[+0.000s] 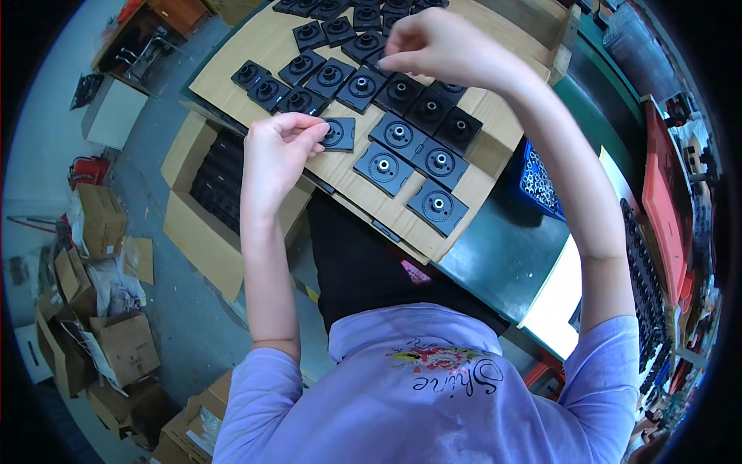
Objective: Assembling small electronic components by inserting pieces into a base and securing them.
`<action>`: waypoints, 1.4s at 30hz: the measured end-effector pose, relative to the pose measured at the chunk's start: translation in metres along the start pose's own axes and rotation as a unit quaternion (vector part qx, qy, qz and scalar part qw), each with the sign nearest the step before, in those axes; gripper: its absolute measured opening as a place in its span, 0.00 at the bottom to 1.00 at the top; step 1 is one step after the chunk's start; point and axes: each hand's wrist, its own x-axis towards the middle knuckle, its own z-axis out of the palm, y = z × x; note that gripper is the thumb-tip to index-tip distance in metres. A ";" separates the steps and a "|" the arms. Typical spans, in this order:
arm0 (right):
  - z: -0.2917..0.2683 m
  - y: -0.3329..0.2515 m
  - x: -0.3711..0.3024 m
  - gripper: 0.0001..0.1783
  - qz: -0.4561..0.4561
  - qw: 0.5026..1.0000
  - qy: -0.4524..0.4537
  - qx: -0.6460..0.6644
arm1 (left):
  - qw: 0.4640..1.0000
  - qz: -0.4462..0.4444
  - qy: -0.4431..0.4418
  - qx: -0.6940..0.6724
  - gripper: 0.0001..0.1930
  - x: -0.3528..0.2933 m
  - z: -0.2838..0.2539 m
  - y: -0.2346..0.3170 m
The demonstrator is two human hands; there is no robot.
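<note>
Near the front edge of the cardboard sheet (309, 172), my left hand (277, 155) pinches thumb and forefinger at the left side of a black square plate (344, 138), covering part of its round hub. Farther off, my right hand (433, 48) is closed above the rows, its fingertips by a black plate (362, 87); whatever they hold, if anything, is hidden. Several matching plates lie about, each with a round dial and a raised centre. Nearest me on the right are one plate with a silver-coloured centre (438, 205) and another beside it (382, 166).
An open carton (182, 174) with black parts inside stands on the floor at the left. To the right, a blue bin (539, 182) of small metal rings sits on the green tabletop (498, 251). Cardboard boxes (127, 348) are heaped at the lower left.
</note>
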 end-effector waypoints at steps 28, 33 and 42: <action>-0.042 0.068 -0.160 0.15 0.220 0.969 -0.113 -0.031 | 0.951 -0.031 -0.197 0.237 0.21 0.047 -0.026 0.031; -0.028 0.071 -0.161 0.15 0.246 0.960 -0.121 -0.064 | 0.938 -0.038 -0.209 0.276 0.24 0.054 -0.029 0.027; -0.015 0.081 -0.172 0.14 0.199 0.975 -0.065 -0.069 | 0.970 -0.021 -0.190 0.149 0.14 0.036 -0.023 0.022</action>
